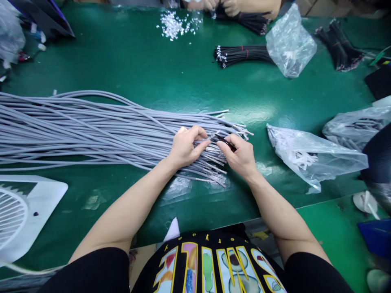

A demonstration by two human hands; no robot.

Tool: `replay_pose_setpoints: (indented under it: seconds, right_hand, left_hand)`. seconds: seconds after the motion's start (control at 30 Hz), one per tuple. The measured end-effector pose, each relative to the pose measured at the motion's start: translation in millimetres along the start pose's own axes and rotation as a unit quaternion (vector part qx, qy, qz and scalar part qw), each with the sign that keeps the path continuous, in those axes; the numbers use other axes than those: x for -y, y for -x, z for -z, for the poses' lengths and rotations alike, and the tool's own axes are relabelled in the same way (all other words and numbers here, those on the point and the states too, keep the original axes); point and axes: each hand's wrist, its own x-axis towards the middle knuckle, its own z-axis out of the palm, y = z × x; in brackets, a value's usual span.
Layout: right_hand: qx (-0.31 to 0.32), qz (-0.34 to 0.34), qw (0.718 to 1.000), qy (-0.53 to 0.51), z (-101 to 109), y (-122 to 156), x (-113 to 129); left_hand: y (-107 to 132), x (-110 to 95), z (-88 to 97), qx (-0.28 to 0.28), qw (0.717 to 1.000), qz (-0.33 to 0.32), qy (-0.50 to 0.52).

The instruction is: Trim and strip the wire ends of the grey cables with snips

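Note:
A thick bundle of grey cables (76,130) lies across the green table (146,65), its stripped ends pointing right. My left hand (185,145) rests on those ends, fingers pinched round one grey cable end (210,139). My right hand (240,154) faces it, thumb and fingers pinched on a small dark part (224,141) that meets the cable end. More bare cable tips (214,169) fan out under both hands.
Clear plastic bags (311,156) lie right of my hands, another bag (290,42) farther back. Black cable bundles (241,55) and a heap of small white parts (174,24) lie at the far side, where another person's hands (232,6) work. A white fan (18,211) stands front left.

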Motion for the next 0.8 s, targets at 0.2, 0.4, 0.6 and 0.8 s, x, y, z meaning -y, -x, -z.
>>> replay_pose_setpoints:
  seconds: [0.2, 0.4, 0.6, 0.8]
  right_hand:
    - [-0.004, 0.005, 1.000, 0.024, 2.6, -0.7, -0.2]
    - [-0.006, -0.005, 0.999, 0.039, 5.3, -3.0, -2.9]
    - [-0.004, 0.005, 1.000, 0.026, 3.3, -3.6, -3.3]
    - [-0.010, -0.005, 1.000, 0.001, 2.0, -3.8, -2.3]
  left_hand:
    - [-0.2, -0.5, 1.1, -0.005, 0.999, 0.027, 0.045]
    - [-0.6, 1.2, 1.0, -0.019, 0.993, 0.041, 0.111]
    - [-0.5, 0.3, 1.8, -0.013, 0.992, 0.042, 0.116]
    - [-0.1, 1.5, 1.6, -0.003, 0.993, 0.052, 0.109]
